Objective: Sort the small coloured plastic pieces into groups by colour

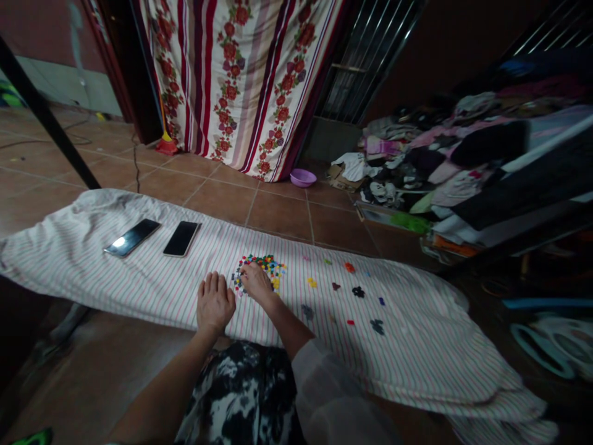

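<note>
Head view, and from my end it reads like this, left to right. Two dark-screened phones lie on the striped cloth, well clear of both hands. Then my left hand, palm down and flat, fingers straight, gripping nothing I can see, just beside the pile's near-left edge. Next is the pile of tiny coloured pieces, and my right hand is right on it, so that's the nearer one. Its fingertips are bunched at the pile's left part, with most pieces beyond and to the right of them. Can't tell if they're pinching one, and the pieces are too small for a long axis. Further right: small separate colour groups, like yellow and black.
</note>
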`<state>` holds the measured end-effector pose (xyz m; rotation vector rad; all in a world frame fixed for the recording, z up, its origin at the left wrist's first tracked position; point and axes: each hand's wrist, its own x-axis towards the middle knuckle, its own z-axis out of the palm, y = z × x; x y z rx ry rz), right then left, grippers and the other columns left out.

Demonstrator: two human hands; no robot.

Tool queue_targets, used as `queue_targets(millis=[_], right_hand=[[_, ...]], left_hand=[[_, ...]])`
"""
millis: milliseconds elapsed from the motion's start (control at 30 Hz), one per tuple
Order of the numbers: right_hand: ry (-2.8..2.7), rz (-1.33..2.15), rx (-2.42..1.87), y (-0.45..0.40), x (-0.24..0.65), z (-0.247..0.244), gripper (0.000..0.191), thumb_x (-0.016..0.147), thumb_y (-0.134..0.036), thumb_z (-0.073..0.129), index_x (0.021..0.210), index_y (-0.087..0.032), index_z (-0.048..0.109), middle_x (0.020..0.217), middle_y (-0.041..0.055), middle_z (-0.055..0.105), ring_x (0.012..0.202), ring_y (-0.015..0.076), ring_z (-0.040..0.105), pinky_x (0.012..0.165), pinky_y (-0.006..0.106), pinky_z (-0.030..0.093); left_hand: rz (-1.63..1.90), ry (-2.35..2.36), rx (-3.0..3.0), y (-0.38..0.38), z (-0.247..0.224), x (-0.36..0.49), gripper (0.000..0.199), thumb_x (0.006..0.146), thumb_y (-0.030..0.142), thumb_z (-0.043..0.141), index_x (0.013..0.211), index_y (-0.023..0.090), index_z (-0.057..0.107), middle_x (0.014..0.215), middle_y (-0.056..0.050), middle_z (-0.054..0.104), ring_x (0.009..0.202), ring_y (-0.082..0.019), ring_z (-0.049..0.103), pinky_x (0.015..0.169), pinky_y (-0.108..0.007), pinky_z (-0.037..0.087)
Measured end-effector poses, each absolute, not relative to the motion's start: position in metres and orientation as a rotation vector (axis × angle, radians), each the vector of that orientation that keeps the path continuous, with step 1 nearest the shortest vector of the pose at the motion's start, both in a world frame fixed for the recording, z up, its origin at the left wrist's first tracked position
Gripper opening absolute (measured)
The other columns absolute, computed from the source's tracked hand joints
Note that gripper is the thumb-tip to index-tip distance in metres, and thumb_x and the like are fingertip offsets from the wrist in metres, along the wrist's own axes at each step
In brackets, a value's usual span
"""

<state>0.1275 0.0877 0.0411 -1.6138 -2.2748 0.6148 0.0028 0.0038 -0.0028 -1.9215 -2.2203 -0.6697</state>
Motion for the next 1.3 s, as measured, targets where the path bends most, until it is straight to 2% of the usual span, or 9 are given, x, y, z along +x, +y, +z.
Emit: queue_targets(millis=[200, 367, 700, 833, 967, 1300], right_hand=[[-2.129, 0.638, -1.483, 0.095, 0.134, 0.029, 0.017, 0.083, -0.011, 0.058, 0.094, -0.021, 0.066, 0.095, 0.0045, 0.067, 0.091, 0.0172, 0.062, 0.085, 0.028, 0.048], [-1.931, 0.776, -1.47, 0.092, 0.141, 0.027, 0.016, 0.079, -0.011, 0.058, 0.088, -0.021, 0.067, 0.087, 0.0027, 0.07, 0.079, 0.016, 0.065, 0.078, 0.028, 0.052], [-1.694, 0.97, -1.45, 0.076, 0.157, 0.037, 0.019, 0.082, -0.02, 0.054, 0.091, -0.023, 0.07, 0.077, -0.0016, 0.071, 0.075, 0.0149, 0.068, 0.071, 0.025, 0.054], [-1.614, 1.008, -1.438, 0.074, 0.164, 0.034, 0.021, 0.08, -0.022, 0.054, 0.092, -0.023, 0.072, 0.076, -0.0013, 0.071, 0.071, 0.0145, 0.067, 0.068, 0.024, 0.054], [-1.561, 1.02, -1.463, 0.075, 0.171, 0.027, 0.023, 0.08, -0.022, 0.053, 0.092, -0.023, 0.072, 0.072, -0.002, 0.07, 0.068, 0.014, 0.066, 0.064, 0.023, 0.053], [-1.53, 0.985, -1.48, 0.064, 0.196, 0.022, 0.021, 0.081, -0.026, 0.055, 0.094, -0.025, 0.071, 0.078, -0.0023, 0.071, 0.075, 0.0149, 0.068, 0.07, 0.026, 0.055]], left_hand=[[-0.668, -2.196, -1.904, 0.004, -0.006, 0.003, 0.049, 0.09, 0.03, 0.039, 0.126, 0.006, 0.062, 0.137, -0.022, 0.06, 0.135, -0.034, 0.049, 0.113, -0.05, 0.034], [-0.642, -2.21, -1.917, 0.004, -0.003, 0.003, 0.048, 0.091, 0.03, 0.039, 0.127, 0.006, 0.061, 0.138, -0.021, 0.059, 0.136, -0.034, 0.049, 0.113, -0.049, 0.035], [-0.684, -2.238, -1.928, 0.003, -0.003, 0.002, 0.048, 0.09, 0.03, 0.04, 0.127, 0.008, 0.061, 0.14, -0.02, 0.058, 0.137, -0.033, 0.048, 0.114, -0.049, 0.034], [-0.679, -2.233, -1.93, 0.003, -0.003, 0.002, 0.049, 0.09, 0.03, 0.039, 0.127, 0.005, 0.06, 0.139, -0.023, 0.058, 0.137, -0.035, 0.047, 0.114, -0.05, 0.033], [-0.699, -2.198, -1.919, 0.003, -0.004, 0.001, 0.048, 0.09, 0.031, 0.039, 0.126, 0.008, 0.061, 0.137, -0.021, 0.06, 0.135, -0.033, 0.049, 0.113, -0.049, 0.034], [-0.667, -2.219, -1.937, 0.002, -0.003, 0.001, 0.05, 0.091, 0.032, 0.037, 0.129, 0.006, 0.059, 0.138, -0.022, 0.058, 0.136, -0.033, 0.047, 0.114, -0.049, 0.033]])
